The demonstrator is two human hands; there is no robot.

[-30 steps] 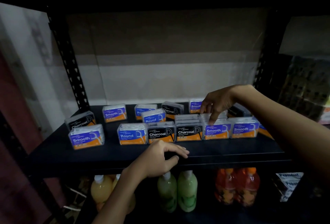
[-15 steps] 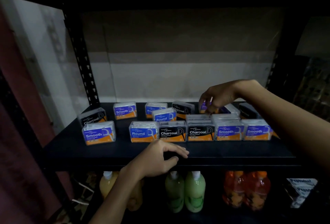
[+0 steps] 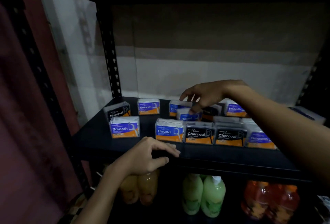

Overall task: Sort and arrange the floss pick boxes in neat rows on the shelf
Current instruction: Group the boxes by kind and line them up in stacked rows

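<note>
A person sorts floss pick boxes on a dark metal shelf (image 3: 223, 159) in dim light. At about nine o'clock a black Charcoal box (image 3: 118, 112) stands behind a lone Smooth box (image 3: 125, 128), set apart from the front row. The left hand (image 3: 148, 155), at seven o'clock, rests on the shelf's front lip, fingers loosely curved and holding nothing. Just past it the front row runs rightward: a Round box (image 3: 168, 131), two Charcoal boxes (image 3: 214, 134) and a blurred Smooth pack (image 3: 259, 138), touching side by side. Toward one o'clock the right hand (image 3: 205, 96) reaches over that row, fingers spread and angled down, fingertips touching the top of a second Round box (image 3: 188, 114) sitting askew between the rows; whether they have closed on it cannot be told. The reaching forearm crosses low above the front row's right end, so a careless draw back could likely sweep those light boxes off the edge. A fingertip hold on the askew box could also slip and topple its back-row neighbours. Bottles (image 3: 205, 193) stand on the tier below
</note>
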